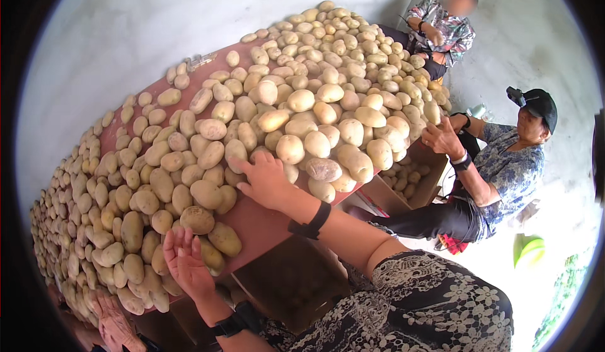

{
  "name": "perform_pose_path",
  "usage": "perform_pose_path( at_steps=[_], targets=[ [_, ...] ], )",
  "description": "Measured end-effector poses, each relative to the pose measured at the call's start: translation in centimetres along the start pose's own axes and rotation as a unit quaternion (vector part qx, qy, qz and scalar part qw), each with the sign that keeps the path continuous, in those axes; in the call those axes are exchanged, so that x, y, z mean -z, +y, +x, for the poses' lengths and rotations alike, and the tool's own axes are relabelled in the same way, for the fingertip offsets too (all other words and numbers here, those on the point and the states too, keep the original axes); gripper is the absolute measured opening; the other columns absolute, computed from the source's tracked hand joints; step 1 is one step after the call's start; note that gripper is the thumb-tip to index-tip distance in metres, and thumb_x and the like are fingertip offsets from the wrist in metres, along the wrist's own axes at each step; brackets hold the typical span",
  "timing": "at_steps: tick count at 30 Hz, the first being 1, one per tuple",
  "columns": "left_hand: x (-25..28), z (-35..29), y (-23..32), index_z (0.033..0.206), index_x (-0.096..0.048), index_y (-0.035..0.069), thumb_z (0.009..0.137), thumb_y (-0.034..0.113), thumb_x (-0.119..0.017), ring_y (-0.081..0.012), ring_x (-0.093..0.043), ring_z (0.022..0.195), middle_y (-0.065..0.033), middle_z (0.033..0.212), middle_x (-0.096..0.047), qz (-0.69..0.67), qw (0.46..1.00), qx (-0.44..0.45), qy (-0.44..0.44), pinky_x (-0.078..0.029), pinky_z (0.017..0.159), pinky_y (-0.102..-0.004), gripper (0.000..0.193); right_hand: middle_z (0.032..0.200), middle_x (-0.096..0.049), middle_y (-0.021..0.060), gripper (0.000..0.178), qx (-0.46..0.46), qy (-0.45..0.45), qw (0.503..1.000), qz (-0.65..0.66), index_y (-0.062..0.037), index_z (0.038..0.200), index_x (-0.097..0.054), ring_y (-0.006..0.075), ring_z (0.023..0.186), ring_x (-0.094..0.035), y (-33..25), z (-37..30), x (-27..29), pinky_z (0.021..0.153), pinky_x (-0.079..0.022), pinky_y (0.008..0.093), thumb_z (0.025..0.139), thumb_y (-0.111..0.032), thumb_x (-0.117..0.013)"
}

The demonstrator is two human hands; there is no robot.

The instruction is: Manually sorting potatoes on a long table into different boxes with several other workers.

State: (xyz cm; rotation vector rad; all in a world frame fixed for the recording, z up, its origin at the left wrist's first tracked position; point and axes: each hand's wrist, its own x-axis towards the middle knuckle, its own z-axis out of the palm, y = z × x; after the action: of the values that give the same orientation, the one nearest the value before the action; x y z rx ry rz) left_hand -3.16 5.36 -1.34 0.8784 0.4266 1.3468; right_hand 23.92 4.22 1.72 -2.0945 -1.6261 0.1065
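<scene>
A large heap of potatoes (pixel 206 194) covers a reddish tabletop (pixel 255 229). My right hand (pixel 270 181) reaches over the bare strip near the table's front edge. Its fingers are spread and its fingertips touch or nearly touch the potatoes in the middle of the heap. Closer to me and further left, my left hand (pixel 189 265) is turned partly palm up beside the near potatoes, fingers stretched and nothing in it. Dark bands circle both my wrists.
Below the table edge stands an open cardboard box (pixel 293 283), dark inside. Another box (pixel 435 169) to the right holds potatoes. A co-worker (pixel 513 163) at the right handles a potato; another person (pixel 444 31) sits beyond. Someone else's hand (pixel 115 322) is at lower left.
</scene>
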Motion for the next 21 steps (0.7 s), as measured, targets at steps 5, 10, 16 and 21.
perform_pose_path(
  at_steps=[5, 10, 16, 21],
  targets=[
    [-0.4, -0.3, -0.6, 0.149, -0.041, -0.002, 0.103, 0.01, -0.052, -0.0291, -0.056, 0.133, -0.0191, 0.144, -0.054, 0.03, 0.998, 0.04, -0.041, -0.054, 0.105, -0.0372, 0.049, 0.114, -0.064, 0.0131, 0.055, 0.033, -0.038, 0.997, 0.057, -0.0215, 0.141, -0.053, 0.0335, 0.116, -0.056, 1.5, 0.4, -0.3, 0.099, -0.04, 0.0505, 0.09, -0.023, -0.073],
    [-1.4, -0.3, -0.6, 0.148, -0.041, -0.003, 0.102, 0.009, -0.053, -0.03, -0.057, 0.131, -0.019, 0.142, -0.054, 0.04, 0.996, 0.054, -0.052, -0.055, 0.104, -0.0378, 0.05, 0.104, -0.067, 0.0137, 0.044, 0.034, 0.013, 0.987, 0.155, -0.0162, 0.131, -0.06, 0.0324, 0.103, -0.063, 2.2, 0.9, -0.7, 0.09, -0.049, 0.0451, 0.089, -0.017, -0.074],
    [-2.0, -0.2, -0.6, 0.148, -0.04, -0.003, 0.101, 0.008, -0.053, -0.0305, -0.058, 0.13, -0.0186, 0.142, -0.054, 0.043, 0.996, 0.057, -0.061, -0.056, 0.104, -0.0383, 0.05, 0.093, -0.07, 0.015, 0.037, -0.054, 0.004, 0.946, 0.32, -0.0111, 0.126, -0.061, 0.0267, 0.086, -0.069, 1.4, 0.8, 0.2, 0.077, -0.055, 0.0395, 0.092, -0.016, -0.073],
    [-2.3, -0.3, -0.8, 0.148, -0.04, -0.003, 0.101, 0.008, -0.052, -0.0307, -0.058, 0.131, -0.0185, 0.142, -0.055, 0.039, 0.995, 0.064, -0.067, -0.055, 0.104, -0.0392, 0.05, 0.089, -0.07, 0.0132, 0.035, -0.055, 0.001, 0.944, 0.326, -0.011, 0.125, -0.061, 0.0249, 0.082, -0.069, 1.2, 0.5, 0.4, 0.076, -0.055, 0.0385, 0.092, -0.016, -0.073]
  ],
)
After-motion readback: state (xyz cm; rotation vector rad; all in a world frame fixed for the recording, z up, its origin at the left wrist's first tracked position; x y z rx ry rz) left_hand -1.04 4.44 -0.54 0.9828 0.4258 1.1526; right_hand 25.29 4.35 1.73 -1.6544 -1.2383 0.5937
